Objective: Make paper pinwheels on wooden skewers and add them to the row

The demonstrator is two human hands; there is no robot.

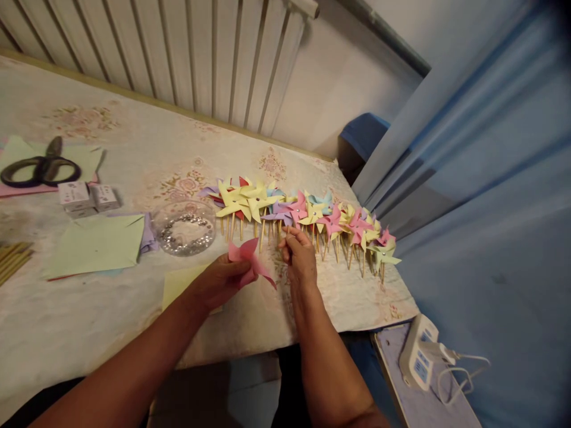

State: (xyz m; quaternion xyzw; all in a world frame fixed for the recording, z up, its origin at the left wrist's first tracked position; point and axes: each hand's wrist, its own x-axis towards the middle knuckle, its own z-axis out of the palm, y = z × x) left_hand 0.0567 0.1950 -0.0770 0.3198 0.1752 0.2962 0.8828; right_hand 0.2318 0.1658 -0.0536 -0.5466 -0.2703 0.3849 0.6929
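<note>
My left hand (pixel 225 278) pinches a pink paper pinwheel (pixel 250 261) with folded, curling blades above the flowered tablecloth. Just to its right, my right hand (pixel 300 255) has its fingers curled, thumb and forefinger together near a wooden stick; whatever sits between the fingertips is too small to tell. Beyond my hands, a long row of finished pinwheels (pixel 314 213) in yellow, pink, purple, blue and red lies on wooden sticks. A clear round dish (pixel 186 228) of small metallic pins stands left of them. Under my left forearm is a pale yellow sheet (pixel 178 285).
Green paper squares (pixel 96 246) lie at the left, with small white boxes (pixel 75 196), black-handled scissors (pixel 42 170) and wooden sticks (pixel 13 258) near them. A power strip (pixel 419 352) rests on a side stand at the lower right, beside a blue curtain (pixel 491 238).
</note>
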